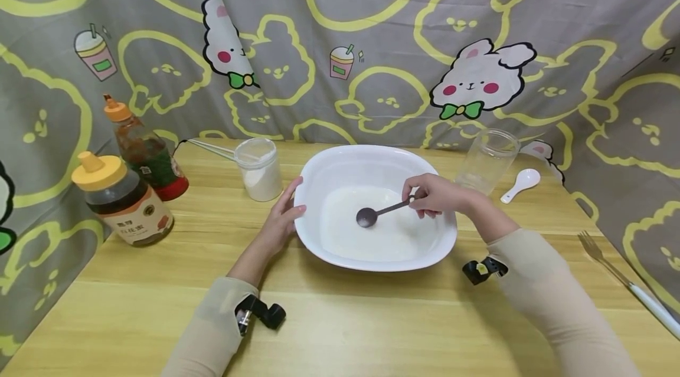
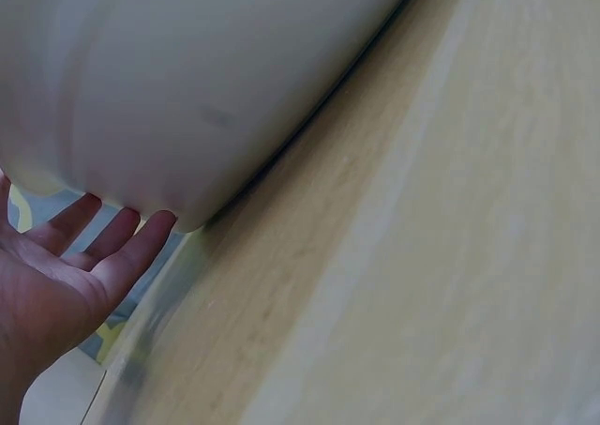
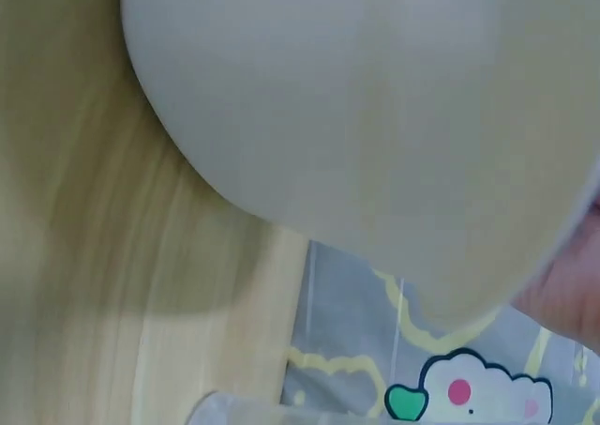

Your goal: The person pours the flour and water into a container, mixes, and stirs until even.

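A wide white bowl (image 1: 445, 245) stands in the middle of the wooden table, with a white, floury layer on its bottom. My right hand (image 1: 431, 195) pinches the handle of a dark metal spoon (image 1: 368, 217), whose scoop rests on that white layer. My left hand (image 1: 287, 212) lies with straight fingers against the bowl's left rim. In the left wrist view my left hand (image 2: 70, 270) shows an open palm, its fingertips (image 2: 155, 228) touching the bowl's outer wall (image 2: 187, 78). The right wrist view shows mostly the bowl's wall (image 3: 375, 115) and a sliver of my right hand (image 3: 574, 298).
At the left stand a yellow-capped honey jar (image 1: 124, 203) and an orange-capped bottle (image 1: 146, 153). A plastic jar of white powder (image 1: 260, 169) is beside the bowl. An empty clear jar (image 1: 486, 160), a white spoon (image 1: 523, 183) and a fork (image 1: 627, 282) lie to the right.
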A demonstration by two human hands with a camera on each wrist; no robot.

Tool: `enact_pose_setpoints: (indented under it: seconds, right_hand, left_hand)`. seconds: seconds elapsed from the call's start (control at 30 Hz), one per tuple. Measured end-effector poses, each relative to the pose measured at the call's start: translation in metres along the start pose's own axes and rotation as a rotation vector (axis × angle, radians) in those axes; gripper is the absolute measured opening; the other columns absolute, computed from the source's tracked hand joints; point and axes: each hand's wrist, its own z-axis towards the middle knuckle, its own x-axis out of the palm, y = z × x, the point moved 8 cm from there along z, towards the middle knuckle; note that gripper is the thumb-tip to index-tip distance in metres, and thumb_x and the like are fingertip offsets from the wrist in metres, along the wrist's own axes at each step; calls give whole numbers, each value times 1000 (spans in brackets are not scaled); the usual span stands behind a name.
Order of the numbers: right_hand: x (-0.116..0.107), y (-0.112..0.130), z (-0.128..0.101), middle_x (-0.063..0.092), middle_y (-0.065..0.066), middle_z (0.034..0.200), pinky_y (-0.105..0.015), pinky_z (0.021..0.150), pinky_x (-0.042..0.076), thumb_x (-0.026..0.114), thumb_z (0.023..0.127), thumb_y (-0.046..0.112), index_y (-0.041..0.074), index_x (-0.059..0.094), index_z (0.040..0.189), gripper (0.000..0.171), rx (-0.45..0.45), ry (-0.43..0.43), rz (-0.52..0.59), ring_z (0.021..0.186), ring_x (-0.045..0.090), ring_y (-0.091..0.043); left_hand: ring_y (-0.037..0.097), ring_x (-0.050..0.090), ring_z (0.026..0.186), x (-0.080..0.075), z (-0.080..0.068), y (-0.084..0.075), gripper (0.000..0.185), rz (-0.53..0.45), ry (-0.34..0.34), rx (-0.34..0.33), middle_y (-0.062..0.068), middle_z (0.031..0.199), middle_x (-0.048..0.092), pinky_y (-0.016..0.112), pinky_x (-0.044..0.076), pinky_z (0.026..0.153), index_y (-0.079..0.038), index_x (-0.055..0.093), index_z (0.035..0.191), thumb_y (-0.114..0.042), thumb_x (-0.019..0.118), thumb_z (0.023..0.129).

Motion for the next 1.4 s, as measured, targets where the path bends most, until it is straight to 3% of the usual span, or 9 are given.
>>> enact_pose_setpoints:
  seconds: [0.13, 0.27, 0.53, 0.7, 0.93, 1.13, 1.27, 1.4]
  right_hand:
    - [-9, -5, 0, 54, -12, 57, -22, 38, 32, 48, 83, 1, 1, 52, 92, 9, 39, -77, 25, 42, 39, -15]
    - [-5, -6, 9, 54, -11, 56, -21, 38, 31, 47, 84, 1, 0, 49, 93, 9, 51, -90, 43, 41, 38, -14]
    - [20, 1, 20, 54, -10, 54, -19, 37, 27, 48, 85, 1, -2, 45, 91, 7, -7, 50, 130, 37, 34, -11]
    - [23, 0, 9, 54, -10, 55, -19, 37, 30, 49, 85, 2, -1, 47, 90, 7, -6, 109, 86, 38, 34, -11]
    - [0, -10, -4, 52, -9, 54, -21, 39, 31, 48, 83, -1, -2, 46, 89, 6, 68, -22, -23, 41, 36, -13]
    - [-4, -15, 14, 52, -7, 55, -21, 40, 31, 46, 83, -1, -4, 46, 91, 8, 101, -121, -48, 42, 38, -12]
    - [9, -13, 28, 51, -7, 53, -19, 38, 27, 46, 84, -2, -4, 46, 91, 7, 79, -70, 65, 39, 33, -11]
    - [20, -7, 27, 50, -7, 52, -19, 38, 25, 48, 83, -1, -1, 48, 90, 6, 57, 17, 97, 38, 31, -11]
  left_hand:
    - [42, 34, 111, 1, 0, 0, 63, -1, 1, -1, 20, 130, 30, 48, 43, 80, -22, 24, 137, -10, 49, 81]
    - [41, 35, 110, 0, 0, 0, 63, -3, -5, -3, 20, 130, 31, 49, 43, 80, -23, 24, 137, -10, 50, 81]
    - [42, 35, 110, 1, 0, 0, 63, -6, -11, -3, 19, 130, 31, 47, 45, 78, -23, 24, 137, -10, 50, 81]
    - [43, 34, 110, 1, 0, 0, 63, -4, -9, 2, 20, 130, 31, 51, 41, 80, -23, 25, 137, -9, 49, 81]
    - [42, 36, 109, 1, 0, -1, 63, 6, -2, 8, 21, 129, 31, 47, 45, 77, -22, 24, 137, -10, 49, 81]
    - [38, 40, 105, 2, 1, -2, 63, 9, 6, 17, 23, 126, 33, 37, 50, 72, -20, 24, 137, -11, 49, 80]
    - [38, 40, 105, 1, 0, -1, 65, 10, -3, 8, 22, 125, 34, 37, 49, 73, -21, 24, 137, -11, 50, 79]
    - [40, 37, 107, 1, 0, -1, 64, 2, -3, 9, 22, 126, 33, 40, 47, 76, -21, 24, 137, -11, 49, 79]
